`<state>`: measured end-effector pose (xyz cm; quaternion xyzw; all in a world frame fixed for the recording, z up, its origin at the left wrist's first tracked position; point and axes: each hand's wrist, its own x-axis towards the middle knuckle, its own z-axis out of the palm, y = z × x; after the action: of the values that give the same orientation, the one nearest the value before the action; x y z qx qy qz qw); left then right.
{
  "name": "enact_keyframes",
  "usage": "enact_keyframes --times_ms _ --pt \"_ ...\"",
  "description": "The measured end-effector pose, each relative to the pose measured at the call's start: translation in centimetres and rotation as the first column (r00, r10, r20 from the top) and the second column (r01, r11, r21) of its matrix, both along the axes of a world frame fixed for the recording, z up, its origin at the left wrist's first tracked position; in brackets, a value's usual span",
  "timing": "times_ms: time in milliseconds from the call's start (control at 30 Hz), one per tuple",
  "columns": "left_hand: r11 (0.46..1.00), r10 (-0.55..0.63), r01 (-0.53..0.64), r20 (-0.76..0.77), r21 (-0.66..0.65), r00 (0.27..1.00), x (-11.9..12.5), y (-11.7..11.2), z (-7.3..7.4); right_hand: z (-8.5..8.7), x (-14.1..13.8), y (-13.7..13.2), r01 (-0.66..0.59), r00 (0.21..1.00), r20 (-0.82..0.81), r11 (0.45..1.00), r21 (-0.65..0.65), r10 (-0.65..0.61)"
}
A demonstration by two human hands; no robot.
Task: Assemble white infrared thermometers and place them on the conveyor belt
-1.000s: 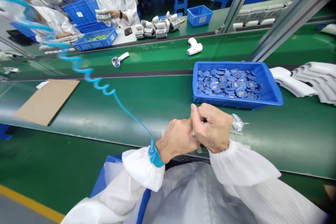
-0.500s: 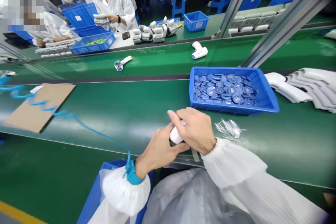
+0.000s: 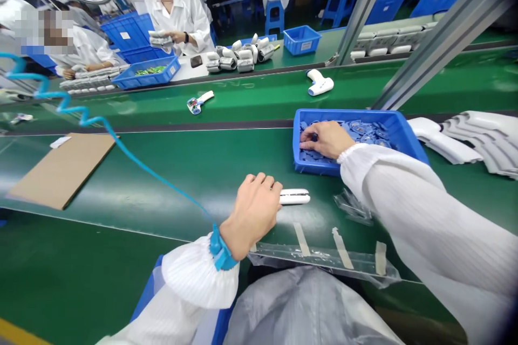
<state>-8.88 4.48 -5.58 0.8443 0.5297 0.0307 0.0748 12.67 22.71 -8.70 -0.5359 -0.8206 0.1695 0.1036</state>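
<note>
Right hand [image 3: 328, 139] moved into one blue bin [image 3: 316, 166].

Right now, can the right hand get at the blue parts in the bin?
Likely yes: the right hand is inside the open-topped bin, its fingers down at the blue parts, no lid in the way.

The left hand [image 3: 257, 207] is palm down, its fingers [image 3: 262, 179] curled, its thumb hidden from view. The left wrist [image 3: 234, 233] is behind these fingers and to their left, and the left forearm [image 3: 178, 296] continues in the same direction. The right hand [image 3: 327, 139] is farther forward, to the right of the left fingers and apart from them. Its own fingers are bent and point left; the right forearm [image 3: 404, 194] extends to their right.
</note>
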Motion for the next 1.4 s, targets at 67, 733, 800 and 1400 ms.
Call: enact_keyframes --times_ms 67,733,800,1400 --pt "0.994 0.107 -0.101 0.133 -0.048 0.985 -0.6 0.2 0.1 -0.1 0.2 -0.1 -0.013 1.0 0.012 1.0 -0.011 0.014" --pt "0.724 0.689 -0.163 0.7 -0.67 0.186 -3.4 -1.4 -1.8 1.9 2.1 0.3 0.131 0.985 0.092 0.984 0.124 -0.143" --pt "0.737 0.673 -0.125 0.704 -0.665 0.226 -2.8 -1.1 -1.5 2.4 2.9 -0.7 0.162 0.985 0.043 0.98 0.114 -0.168" --pt "0.903 0.411 -0.134 0.726 -0.409 0.552 0.5 0.2 0.9 4.9 -2.3 -15.4 0.039 0.751 -0.659 0.999 -0.028 -0.047"
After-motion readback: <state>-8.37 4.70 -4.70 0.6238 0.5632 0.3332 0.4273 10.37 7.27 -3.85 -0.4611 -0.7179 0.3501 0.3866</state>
